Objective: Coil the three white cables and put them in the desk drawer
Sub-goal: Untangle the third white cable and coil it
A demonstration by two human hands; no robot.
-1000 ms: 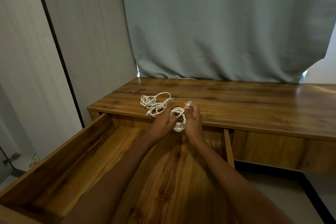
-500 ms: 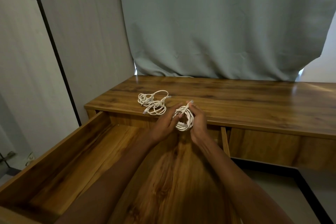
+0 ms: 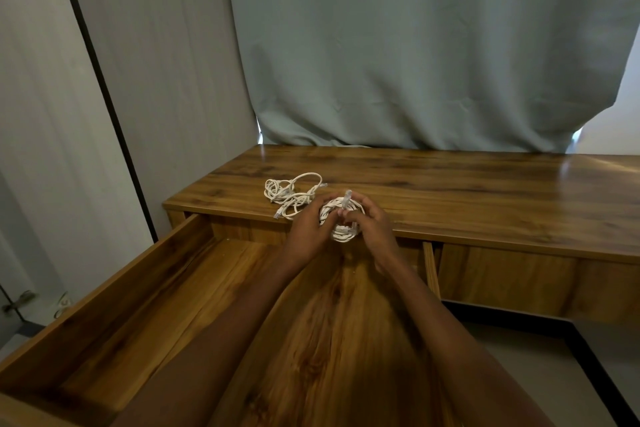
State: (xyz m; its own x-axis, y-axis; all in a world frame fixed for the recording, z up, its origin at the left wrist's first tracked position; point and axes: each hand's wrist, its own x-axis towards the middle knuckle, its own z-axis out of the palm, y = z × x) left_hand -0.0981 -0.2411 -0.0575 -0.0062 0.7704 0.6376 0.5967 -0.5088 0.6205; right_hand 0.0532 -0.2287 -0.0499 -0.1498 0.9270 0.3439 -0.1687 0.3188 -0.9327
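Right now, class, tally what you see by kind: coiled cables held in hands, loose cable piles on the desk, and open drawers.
Coiled cable held in both hands: 1
Loose cable pile on the desk: 1
Open drawer: 1
Total: 3

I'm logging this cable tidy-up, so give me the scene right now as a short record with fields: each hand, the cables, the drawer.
left hand: grips the coiled cable's left side
right hand: pinches a connector end at the coil's top
coiled cable: held above the drawer's back edge
loose cables: tangled on the desk top, left of the hands
drawer: pulled open, no cable visible inside
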